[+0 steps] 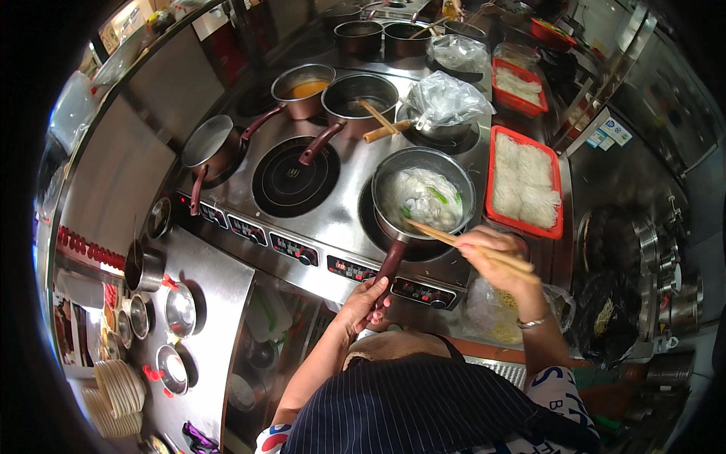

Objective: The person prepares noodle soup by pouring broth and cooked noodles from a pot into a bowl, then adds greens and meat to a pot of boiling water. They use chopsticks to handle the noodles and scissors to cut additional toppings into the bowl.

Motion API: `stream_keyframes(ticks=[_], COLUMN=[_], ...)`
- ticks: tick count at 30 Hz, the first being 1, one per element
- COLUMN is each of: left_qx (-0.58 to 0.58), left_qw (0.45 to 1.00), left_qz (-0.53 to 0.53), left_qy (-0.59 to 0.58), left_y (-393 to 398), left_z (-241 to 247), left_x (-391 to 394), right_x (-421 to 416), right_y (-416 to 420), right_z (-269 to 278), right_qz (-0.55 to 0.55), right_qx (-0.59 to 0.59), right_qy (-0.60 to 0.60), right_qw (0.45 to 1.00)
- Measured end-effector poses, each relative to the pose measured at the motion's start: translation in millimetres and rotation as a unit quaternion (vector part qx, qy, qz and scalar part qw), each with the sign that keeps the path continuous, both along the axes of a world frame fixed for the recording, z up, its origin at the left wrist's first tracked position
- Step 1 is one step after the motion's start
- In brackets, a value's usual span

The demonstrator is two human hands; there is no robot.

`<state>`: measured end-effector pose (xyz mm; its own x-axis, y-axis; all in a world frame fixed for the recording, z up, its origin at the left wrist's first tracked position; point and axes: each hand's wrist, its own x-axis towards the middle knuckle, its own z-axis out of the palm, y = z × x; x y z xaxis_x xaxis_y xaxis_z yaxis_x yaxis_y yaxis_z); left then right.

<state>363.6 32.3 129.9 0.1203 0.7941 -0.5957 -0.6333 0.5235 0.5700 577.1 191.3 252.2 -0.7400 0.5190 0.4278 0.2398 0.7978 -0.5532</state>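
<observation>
My left hand (pixel 367 305) grips the dark red handle (pixel 395 264) of a saucepan (pixel 381 196) on the nearest right-hand burner. Inside the pan lies a pale, cloudy broth with white noodles (pixel 421 190) and green leaf pieces (pixel 438 196). A pair of long wooden chopsticks (pixel 482 252) is held in my right hand (pixel 494 258), to the right of the pan. Their tips reach over the near rim of the pan, by the greens. The exact finger grip is partly blurred.
Behind stand a saucepan of orange liquid (pixel 308 89), a dark pot with chopsticks (pixel 354 105) and a bag-covered pan (pixel 448 105). At left is another saucepan (pixel 209 142). Red baskets of rice noodles (pixel 524 179) line the right side. Metal bowls (pixel 180 309) and stacked bowls (pixel 119 389) occupy the left counter.
</observation>
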Motion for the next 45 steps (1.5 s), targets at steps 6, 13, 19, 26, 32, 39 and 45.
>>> stream_keyframes(ticks=[6,13,19,26,32,39,45], left_qx=[-0.009,0.016,0.035,-0.005,0.028,0.007,0.006], left_qw=[0.999,0.999,0.999,0.997,0.997,0.995,0.995], left_qz=[0.008,0.015,-0.001,0.034,-0.031,-0.086,-0.032], left_qy=[-0.047,-0.037,0.004,0.066,0.062,0.041,0.099], left_y=[7.1,-10.3,-2.6,-16.0,-1.2,-0.4,0.9], left_z=[7.0,-5.7,-3.4,1.4,5.9,0.5,3.1], left_x=[0.8,1.6,0.9,-38.3,-44.2,-52.6,-51.7], right_x=[8.4,0.2,-11.2,0.8,87.1,147.5,169.3], right_y=[23.5,-6.5,-18.7,9.1,49.5,88.8,192.3], right_z=[-14.7,-11.4,-48.6,-64.9,-84.2,-114.0,-172.2], right_qz=[-0.119,-0.097,-0.007,-0.089,-0.309,-0.391,-0.450], right_qx=[0.040,-0.138,0.076,-0.028,-0.021,-0.097,-0.150], right_qy=[-0.050,0.016,-0.097,-0.168,-0.129,-0.247,-0.165], right_qw=[0.991,0.986,0.992,0.981,0.942,0.881,0.865])
